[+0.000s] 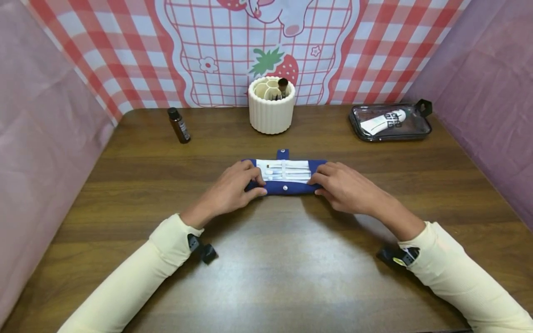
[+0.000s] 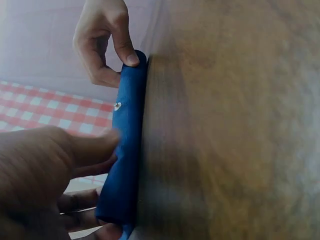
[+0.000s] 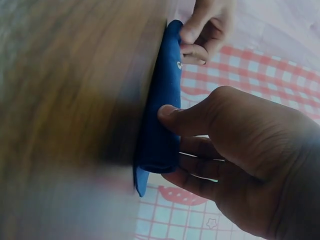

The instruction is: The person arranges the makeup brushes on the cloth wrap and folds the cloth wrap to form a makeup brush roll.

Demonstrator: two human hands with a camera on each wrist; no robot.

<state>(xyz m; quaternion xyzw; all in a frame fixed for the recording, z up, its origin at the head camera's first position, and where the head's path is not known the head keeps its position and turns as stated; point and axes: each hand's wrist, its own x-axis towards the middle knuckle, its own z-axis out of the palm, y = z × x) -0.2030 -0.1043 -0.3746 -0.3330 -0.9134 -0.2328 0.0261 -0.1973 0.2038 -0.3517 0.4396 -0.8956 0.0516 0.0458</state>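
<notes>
A blue fabric roll-up case [image 1: 296, 188] lies on the wooden table, its near edge rolled into a tube. White slim tools [image 1: 291, 170] show inside, crossed by a white strap; their exact kind is hard to tell. A snap tab sticks out at the far side, and a snap stud [image 2: 117, 106] shows on the rolled part. My left hand [image 1: 236, 184] grips the left end of the roll, thumb on the near side. At the right end my right hand [image 1: 349, 188] holds it likewise, with the thumb [image 3: 169, 112] pressing the blue cloth.
Behind the case stands a ribbed cream holder [image 1: 271, 113] with a dark-tipped brush [image 1: 283, 84] in it. A small dark bottle [image 1: 179, 126] is at the back left. At the back right lies a clear black-edged pouch [image 1: 410, 128] containing a white tube [image 1: 383, 122].
</notes>
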